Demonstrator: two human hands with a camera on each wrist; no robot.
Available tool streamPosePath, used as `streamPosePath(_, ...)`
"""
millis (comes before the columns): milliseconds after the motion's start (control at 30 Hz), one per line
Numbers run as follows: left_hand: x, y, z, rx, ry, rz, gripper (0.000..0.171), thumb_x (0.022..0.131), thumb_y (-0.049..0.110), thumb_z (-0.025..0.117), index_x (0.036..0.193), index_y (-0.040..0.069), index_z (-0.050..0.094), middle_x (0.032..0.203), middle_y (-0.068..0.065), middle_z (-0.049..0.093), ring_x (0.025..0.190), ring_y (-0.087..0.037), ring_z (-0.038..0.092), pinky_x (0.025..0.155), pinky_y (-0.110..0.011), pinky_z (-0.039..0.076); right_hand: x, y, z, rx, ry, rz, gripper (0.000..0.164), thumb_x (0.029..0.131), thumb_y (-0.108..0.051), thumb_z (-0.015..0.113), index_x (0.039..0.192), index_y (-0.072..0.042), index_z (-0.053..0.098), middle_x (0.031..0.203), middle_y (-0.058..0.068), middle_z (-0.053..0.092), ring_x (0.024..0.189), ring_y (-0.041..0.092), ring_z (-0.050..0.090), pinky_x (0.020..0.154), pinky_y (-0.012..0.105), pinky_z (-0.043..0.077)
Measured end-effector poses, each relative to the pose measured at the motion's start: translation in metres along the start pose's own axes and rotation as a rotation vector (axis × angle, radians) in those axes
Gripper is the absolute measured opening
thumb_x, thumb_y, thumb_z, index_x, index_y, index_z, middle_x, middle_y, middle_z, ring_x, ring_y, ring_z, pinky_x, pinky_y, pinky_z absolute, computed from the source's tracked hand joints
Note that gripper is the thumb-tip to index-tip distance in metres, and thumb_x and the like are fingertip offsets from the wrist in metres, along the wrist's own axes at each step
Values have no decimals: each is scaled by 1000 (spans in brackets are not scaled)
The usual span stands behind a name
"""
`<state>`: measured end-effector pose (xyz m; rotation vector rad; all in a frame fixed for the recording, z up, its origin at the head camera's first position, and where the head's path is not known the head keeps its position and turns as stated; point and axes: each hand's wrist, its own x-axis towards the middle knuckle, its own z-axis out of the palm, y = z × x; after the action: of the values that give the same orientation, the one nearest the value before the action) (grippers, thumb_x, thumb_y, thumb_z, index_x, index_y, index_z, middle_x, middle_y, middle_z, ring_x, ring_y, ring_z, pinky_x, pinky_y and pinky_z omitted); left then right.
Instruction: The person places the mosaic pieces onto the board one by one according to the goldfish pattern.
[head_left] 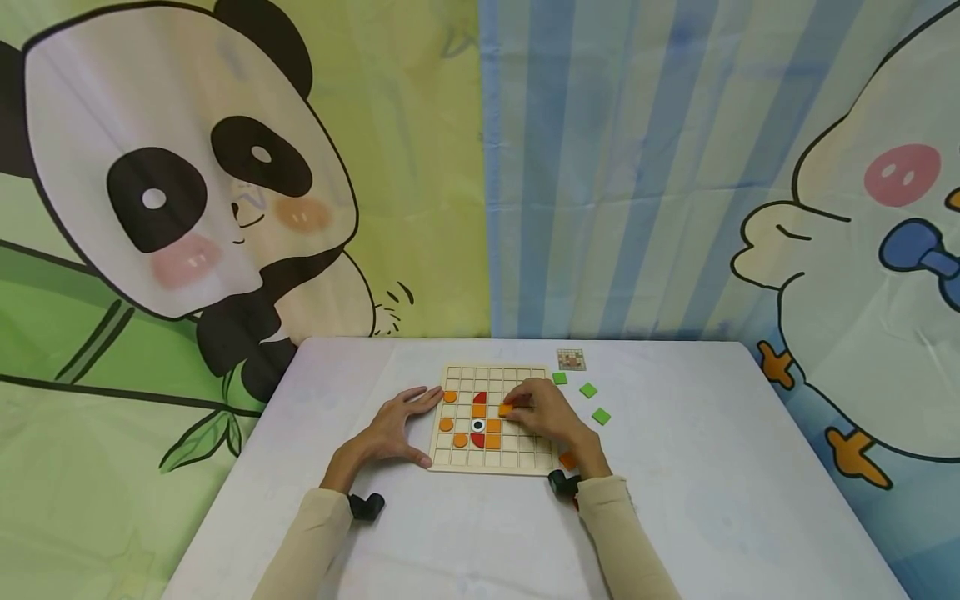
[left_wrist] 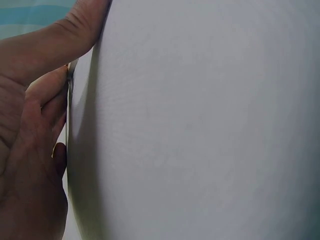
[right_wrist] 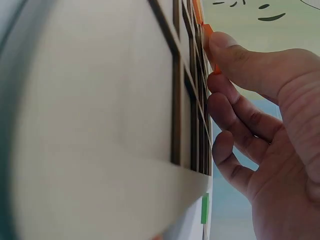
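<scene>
A light wooden grid board [head_left: 525, 457] lies on the white table. On it sit several orange squares [head_left: 492, 442], orange discs [head_left: 446, 425], red curved pieces [head_left: 480, 397] and a white tile with a black ring [head_left: 477, 426]. My right hand [head_left: 546, 410] pinches an orange square tile [right_wrist: 209, 45] between thumb and fingertips, low over the board right of those pieces. Whether the tile touches the grid, I cannot tell. Spread along the board's left edge, my left hand [head_left: 393, 425] touches it with the fingers near the upper part and the thumb by the lower corner.
Green tiles [head_left: 588, 390] lie right of the board, below a small patterned card [head_left: 571, 359]. An orange tile [head_left: 567, 460] is partly hidden beside the right wrist. Behind the white table [head_left: 712, 467] hang printed curtains [head_left: 420, 167].
</scene>
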<state>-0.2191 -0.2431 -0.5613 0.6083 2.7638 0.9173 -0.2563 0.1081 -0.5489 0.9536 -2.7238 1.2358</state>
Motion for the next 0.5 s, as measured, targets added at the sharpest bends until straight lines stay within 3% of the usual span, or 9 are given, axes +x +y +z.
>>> streamPosePath(500, 1, -2, 2, 26, 10, -6, 133, 60, 47, 108, 171, 22, 39, 180, -3, 35, 167, -44, 25, 125, -81, 24, 8, 0, 7, 11, -19, 36, 18, 93, -10, 86, 111, -6, 84, 105, 7, 82, 88, 13, 73, 85, 33, 62)
